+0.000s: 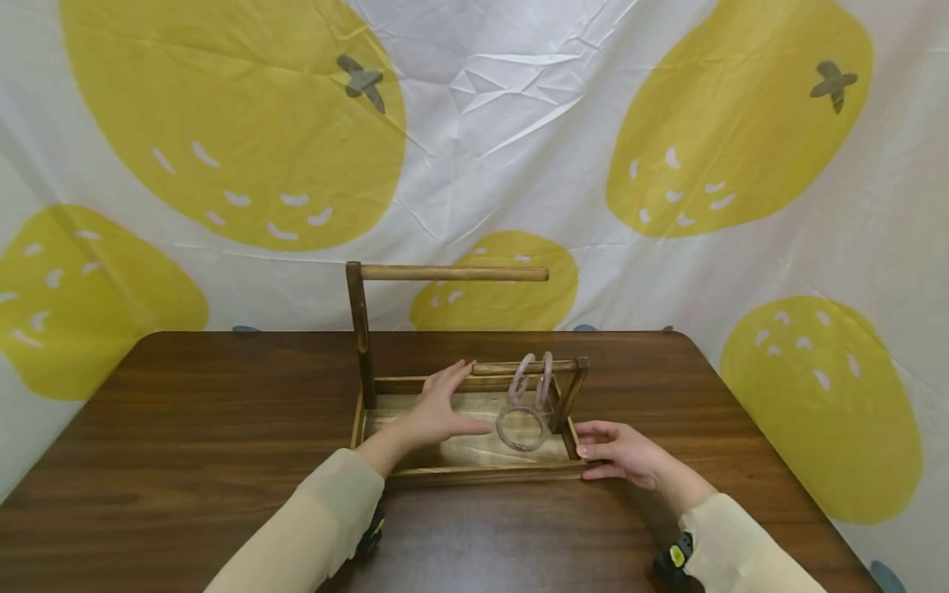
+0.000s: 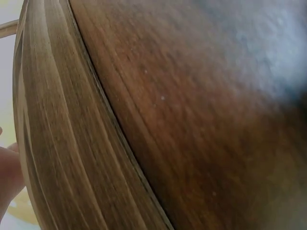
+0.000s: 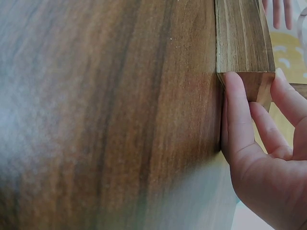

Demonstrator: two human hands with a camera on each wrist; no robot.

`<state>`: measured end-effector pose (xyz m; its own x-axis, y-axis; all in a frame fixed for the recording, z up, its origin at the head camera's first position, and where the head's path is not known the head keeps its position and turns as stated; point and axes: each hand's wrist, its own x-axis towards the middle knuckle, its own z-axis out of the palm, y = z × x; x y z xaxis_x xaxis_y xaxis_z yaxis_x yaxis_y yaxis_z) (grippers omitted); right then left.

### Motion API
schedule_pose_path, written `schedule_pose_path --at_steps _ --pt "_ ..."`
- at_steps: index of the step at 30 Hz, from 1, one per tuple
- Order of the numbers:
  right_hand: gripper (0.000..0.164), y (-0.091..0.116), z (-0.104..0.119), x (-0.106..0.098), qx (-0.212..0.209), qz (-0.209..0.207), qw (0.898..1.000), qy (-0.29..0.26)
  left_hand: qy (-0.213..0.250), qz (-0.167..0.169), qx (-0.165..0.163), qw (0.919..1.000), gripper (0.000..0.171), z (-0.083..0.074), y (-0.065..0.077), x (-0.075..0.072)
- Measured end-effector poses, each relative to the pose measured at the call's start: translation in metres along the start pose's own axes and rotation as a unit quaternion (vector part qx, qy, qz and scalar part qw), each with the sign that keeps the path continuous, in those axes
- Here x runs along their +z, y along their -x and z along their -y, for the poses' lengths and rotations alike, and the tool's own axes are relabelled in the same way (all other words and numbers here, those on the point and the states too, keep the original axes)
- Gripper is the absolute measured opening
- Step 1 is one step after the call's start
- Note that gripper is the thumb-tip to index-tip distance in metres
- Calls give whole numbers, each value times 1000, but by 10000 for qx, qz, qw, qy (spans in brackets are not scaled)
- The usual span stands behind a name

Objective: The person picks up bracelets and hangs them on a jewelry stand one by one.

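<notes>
A wooden tray-like stand point(image 1: 489, 473) with a tall bar point(image 1: 452, 273) and a lower bar point(image 1: 493, 368) sits on the table. Two pale, translucent ring-shaped bangles point(image 1: 547, 379) hang on the lower bar; another bangle point(image 1: 521, 449) shows below them, inside the tray's outline. Over the tray reaches my left hand point(image 1: 437, 412), fingers extended toward the lower bar's free end and thumb pointing right. Whether its fingertips touch the bar I cannot tell. My right hand point(image 3: 268, 158) touches the tray's right end near the front corner, with fairly straight fingers and its thumb at the rim.
The brown wooden table point(image 1: 185, 461) extends on both sides of the stand. Behind it hangs a white cloth point(image 1: 504, 181) printed with yellow fruit. Small dark devices point(image 1: 675, 562) are worn at both wrists, below the cream sleeves point(image 1: 741, 535).
</notes>
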<state>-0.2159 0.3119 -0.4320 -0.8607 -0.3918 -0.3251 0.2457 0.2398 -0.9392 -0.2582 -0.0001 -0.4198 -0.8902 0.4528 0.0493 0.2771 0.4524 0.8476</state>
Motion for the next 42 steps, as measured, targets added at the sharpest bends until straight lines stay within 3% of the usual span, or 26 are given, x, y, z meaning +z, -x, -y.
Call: schedule_pose_path --at_steps 9,20,29,35,42 --pt "65 1 0 1 3 -11 10000 -15 -810 22 52 9967 92 1 -4 13" --pt "64 1 1 0 -40 8 10000 24 -1928 250 369 9802 97 -2 -10 27" --pt "65 1 1 0 -33 10 10000 -1 -2046 389 361 9774 96 -5 -14 37" --pt "65 0 1 0 -48 -7 10000 2 -1988 482 590 9771 93 -6 -19 44" --pt "64 0 0 0 -39 -19 10000 4 -2184 489 863 9708 97 -8 -23 53"
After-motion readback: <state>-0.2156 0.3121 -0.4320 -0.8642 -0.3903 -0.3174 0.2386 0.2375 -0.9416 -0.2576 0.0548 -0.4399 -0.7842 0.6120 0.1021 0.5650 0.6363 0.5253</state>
